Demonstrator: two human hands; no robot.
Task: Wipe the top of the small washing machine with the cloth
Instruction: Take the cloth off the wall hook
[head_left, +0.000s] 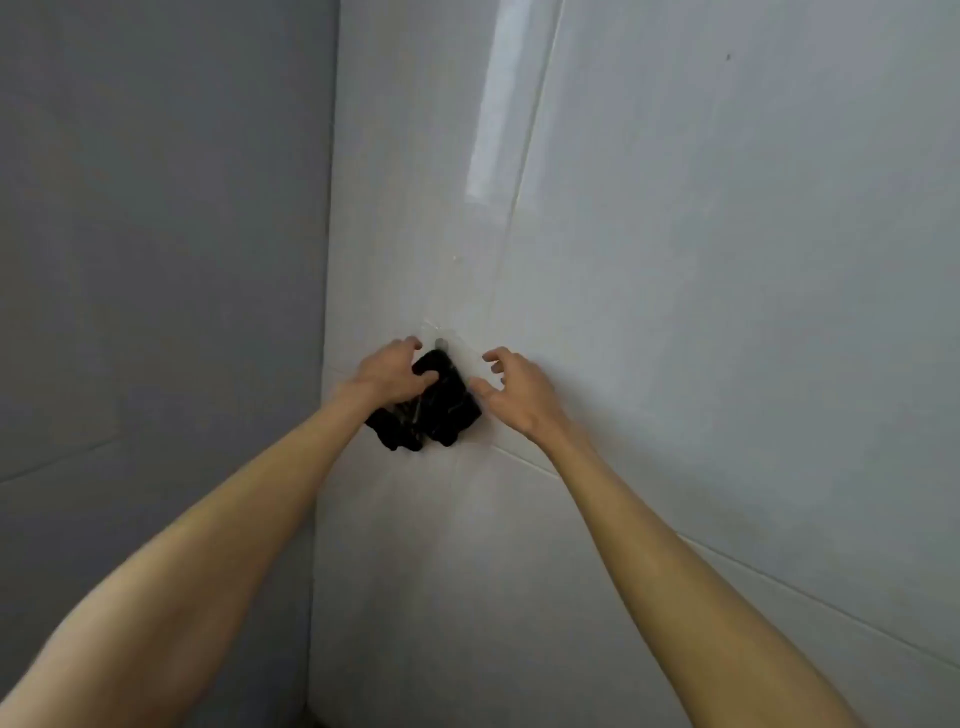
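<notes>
A dark, crumpled cloth (439, 402) hangs against the white tiled wall (701, 260), just below a small clear hook (441, 340). My left hand (389, 374) grips the cloth's upper left part with curled fingers. Just to the right of the cloth is my right hand (514, 392), fingers spread, with the thumb near the cloth's edge; it holds nothing. The washing machine is not in view.
A grey wall (156, 260) meets the white tiled wall at a vertical corner (327, 312) left of the cloth. Tile joints run across the white wall. Both of my bare forearms reach up from the bottom of the frame.
</notes>
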